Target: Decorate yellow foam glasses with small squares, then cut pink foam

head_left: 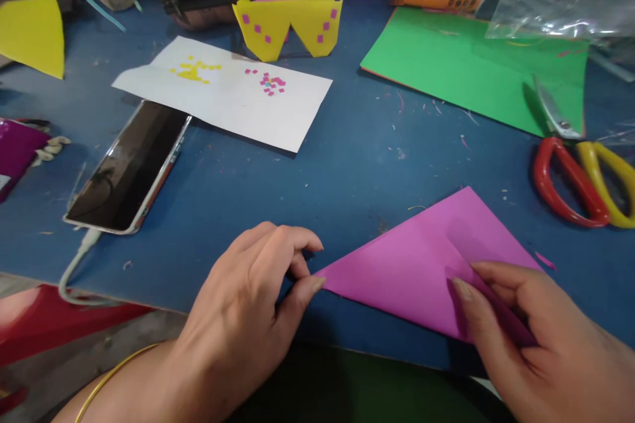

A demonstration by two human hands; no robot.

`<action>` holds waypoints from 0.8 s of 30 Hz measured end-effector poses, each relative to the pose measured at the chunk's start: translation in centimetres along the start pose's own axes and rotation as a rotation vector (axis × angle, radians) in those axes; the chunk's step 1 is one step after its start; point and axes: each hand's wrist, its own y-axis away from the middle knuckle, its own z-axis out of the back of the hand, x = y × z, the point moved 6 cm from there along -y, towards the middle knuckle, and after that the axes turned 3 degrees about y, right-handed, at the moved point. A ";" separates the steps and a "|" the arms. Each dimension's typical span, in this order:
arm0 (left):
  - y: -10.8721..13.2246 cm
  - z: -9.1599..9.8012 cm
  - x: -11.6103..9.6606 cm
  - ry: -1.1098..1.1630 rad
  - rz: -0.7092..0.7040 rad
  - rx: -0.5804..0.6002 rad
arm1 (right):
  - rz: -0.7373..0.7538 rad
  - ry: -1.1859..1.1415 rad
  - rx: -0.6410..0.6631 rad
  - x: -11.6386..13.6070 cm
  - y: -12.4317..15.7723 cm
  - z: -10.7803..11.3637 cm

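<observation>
A magenta paper (417,264) folded into a triangle lies on the blue table (347,165) near its front edge. My left hand (248,317) pinches the triangle's left tip between thumb and forefinger. My right hand (536,337) grips the paper's right corner, thumb on top and fingers curled under a raised flap.
Red and yellow handled scissors (580,178) lie at the right on a green sheet (471,59). A phone (131,168) with a cable lies at the left. A white sheet (223,89) with tiny paper squares and a yellow folded shape (290,23) sit farther back, with clutter behind.
</observation>
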 end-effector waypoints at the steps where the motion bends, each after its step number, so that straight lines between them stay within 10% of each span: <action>1: 0.0 0.0 0.0 0.001 -0.005 -0.006 | 0.010 -0.004 0.002 0.2 -0.1 0.1; 6: 0.0 0.0 -0.5 0.000 -0.079 -0.025 | 0.000 -0.032 -0.056 0.6 -0.4 0.4; 14: 2.0 -1.2 -3.7 -0.227 -0.638 -0.020 | -0.042 -0.038 -0.076 0.3 -0.2 -0.2; 24: 3.1 -2.8 -5.4 -0.416 -0.614 0.008 | -0.081 -0.113 -0.084 0.5 -0.6 -0.3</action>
